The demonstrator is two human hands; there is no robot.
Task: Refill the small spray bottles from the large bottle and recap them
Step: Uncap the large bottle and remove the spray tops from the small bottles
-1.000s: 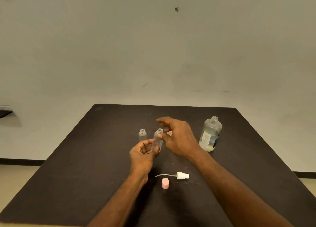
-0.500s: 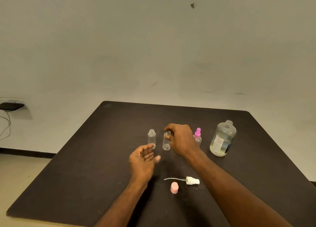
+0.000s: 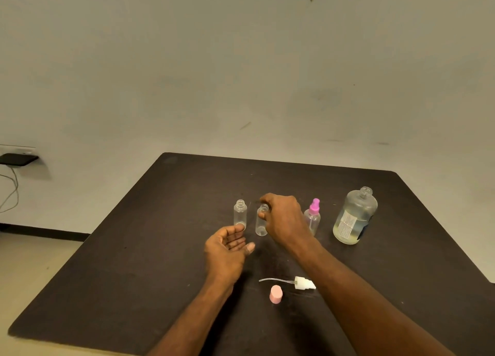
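Observation:
Two small clear uncapped bottles stand upright mid-table: one on the left (image 3: 240, 214) and one to its right (image 3: 261, 223). My right hand (image 3: 285, 219) pinches the neck of the right one. My left hand (image 3: 227, 248) hovers palm up and relaxed just in front of the left bottle, holding nothing. A third small bottle with a pink spray top (image 3: 312, 216) stands partly behind my right hand. The large clear bottle (image 3: 355, 216), uncapped and holding some liquid, stands at the right. A white spray head with its tube (image 3: 300, 282) and a pink cap (image 3: 276, 294) lie near me.
The dark table (image 3: 139, 262) ends close on the left and front. A phone on a wall socket with a cable (image 3: 17, 159) is at the far left, off the table.
My left hand let go of the small bottle and drew back, palm up. My right hand set that bottle upright on the table beside the other one and keeps hold of its neck.

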